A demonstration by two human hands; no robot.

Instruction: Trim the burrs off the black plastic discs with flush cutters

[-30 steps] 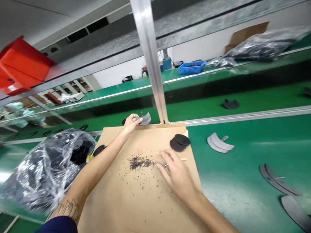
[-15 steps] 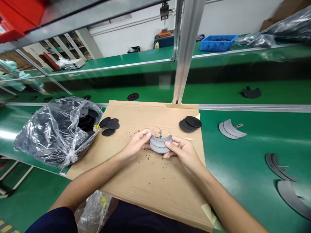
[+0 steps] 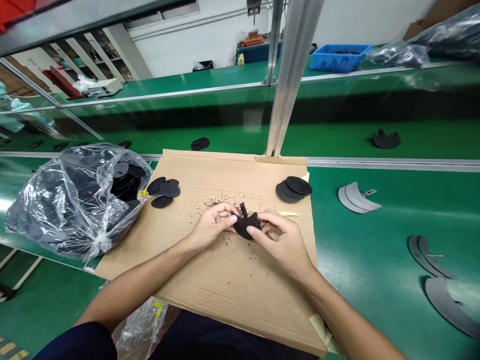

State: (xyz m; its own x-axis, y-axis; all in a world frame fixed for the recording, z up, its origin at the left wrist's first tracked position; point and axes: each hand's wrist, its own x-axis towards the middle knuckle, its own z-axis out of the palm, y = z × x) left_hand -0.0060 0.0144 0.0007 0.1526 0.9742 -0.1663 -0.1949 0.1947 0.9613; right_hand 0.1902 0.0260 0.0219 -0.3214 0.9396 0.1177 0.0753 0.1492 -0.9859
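Observation:
Between my two hands is a dark curved plastic part (image 3: 245, 226) with a narrow tab sticking up from its inner edge. My left hand (image 3: 214, 222) pinches its left end between thumb and fingers. At the other end, my right hand (image 3: 279, 235) has its thumb on the front face and fingers behind. The part is held just above a cardboard sheet (image 3: 225, 285) strewn with small black crumbs. Right of centre lies a stack of black discs (image 3: 294, 190), with a thin pale tool (image 3: 290, 214) below it. More black discs (image 3: 165, 190) lie on the left.
A clear plastic bag of black discs (image 3: 82, 200) bulges at the left. Grey curved parts (image 3: 358, 197) lie on the green bench (image 3: 360, 260) to the right. A metal post (image 3: 292, 80) rises behind the cardboard, and a blue bin (image 3: 339, 57) stands farther back.
The curved part has been turned, so a dark face shows where a grey, ridged face was before. Both hands still grip its ends. The view has shifted slightly.

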